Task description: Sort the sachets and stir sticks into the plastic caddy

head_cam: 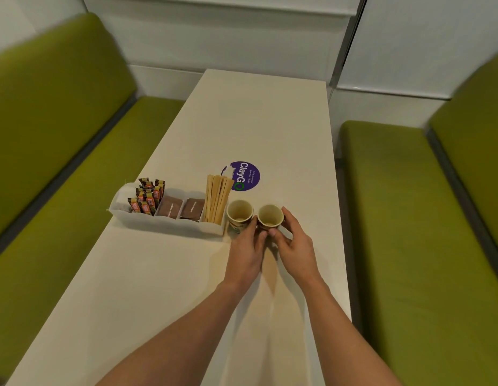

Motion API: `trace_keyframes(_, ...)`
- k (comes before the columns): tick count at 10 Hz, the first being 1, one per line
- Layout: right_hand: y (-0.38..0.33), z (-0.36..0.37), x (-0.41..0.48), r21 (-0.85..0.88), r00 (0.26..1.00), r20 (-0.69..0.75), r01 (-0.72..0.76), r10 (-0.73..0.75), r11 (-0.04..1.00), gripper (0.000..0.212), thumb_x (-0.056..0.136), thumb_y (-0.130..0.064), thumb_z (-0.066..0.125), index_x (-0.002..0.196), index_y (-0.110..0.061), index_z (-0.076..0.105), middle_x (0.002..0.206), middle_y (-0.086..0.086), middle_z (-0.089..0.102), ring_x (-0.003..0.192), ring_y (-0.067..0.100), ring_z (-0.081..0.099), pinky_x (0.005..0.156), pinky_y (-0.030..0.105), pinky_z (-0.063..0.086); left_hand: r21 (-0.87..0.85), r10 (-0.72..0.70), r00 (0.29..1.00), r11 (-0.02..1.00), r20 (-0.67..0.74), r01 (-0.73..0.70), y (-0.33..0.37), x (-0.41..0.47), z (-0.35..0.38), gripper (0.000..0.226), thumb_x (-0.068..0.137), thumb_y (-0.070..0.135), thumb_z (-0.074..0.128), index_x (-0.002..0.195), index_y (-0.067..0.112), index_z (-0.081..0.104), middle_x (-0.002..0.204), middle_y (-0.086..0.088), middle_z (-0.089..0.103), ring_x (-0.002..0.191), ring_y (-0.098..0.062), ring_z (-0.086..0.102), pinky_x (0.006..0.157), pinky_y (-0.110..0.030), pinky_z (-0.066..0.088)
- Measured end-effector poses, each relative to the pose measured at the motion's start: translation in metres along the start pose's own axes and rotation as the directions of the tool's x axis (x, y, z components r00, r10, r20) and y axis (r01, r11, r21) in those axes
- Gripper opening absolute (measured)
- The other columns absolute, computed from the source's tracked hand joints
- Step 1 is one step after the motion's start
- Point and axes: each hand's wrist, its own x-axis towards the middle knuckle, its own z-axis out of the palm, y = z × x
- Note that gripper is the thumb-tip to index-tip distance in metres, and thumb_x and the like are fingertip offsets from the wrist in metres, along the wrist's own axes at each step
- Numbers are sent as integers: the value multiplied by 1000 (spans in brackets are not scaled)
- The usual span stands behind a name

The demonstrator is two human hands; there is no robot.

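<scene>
A translucent plastic caddy (pixel 170 224) lies on the white table. Its left compartment holds several orange-and-brown sachets (pixel 147 197) standing upright. Two middle compartments hold brown sachets (pixel 180 209). The right compartment holds a bundle of wooden stir sticks (pixel 216 199) leaning back. Two small paper cups stand just right of the caddy. My left hand (pixel 246 250) touches the left cup (pixel 239 214) at its near side. My right hand (pixel 293 243) wraps around the right cup (pixel 270 217), thumb in front and fingers behind.
A round purple sticker (pixel 243 176) lies on the table (pixel 264 121) behind the stir sticks. Green padded benches run along the left (pixel 61 140) and the right (pixel 409 218) of the table. A white wall panel closes the far end.
</scene>
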Motion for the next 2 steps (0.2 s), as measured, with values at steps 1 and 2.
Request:
trace_keyframes(1, -3, 1, 1, -11, 1000, 3, -5, 5, 1000, 60, 100, -36, 64, 154, -37, 39, 146, -18, 55, 135, -1, 50, 112, 35, 47, -9, 9, 1000, 1000, -3, -9, 0, -13, 1, 39, 106, 30, 48, 144, 28, 48, 122, 15, 63, 105, 5, 58, 90, -8, 45)
trace_keyframes(2, -6, 1, -7, 0, 1000, 8, -26, 26, 1000, 69, 98, -35, 67, 157, -38, 31, 153, -16, 48, 140, 4, 46, 112, 30, 45, -24, -8, 1000, 1000, -20, 8, -4, -38, 4, 42, 106, 35, 45, 148, 30, 44, 135, 14, 60, 118, 4, 55, 100, -16, 43)
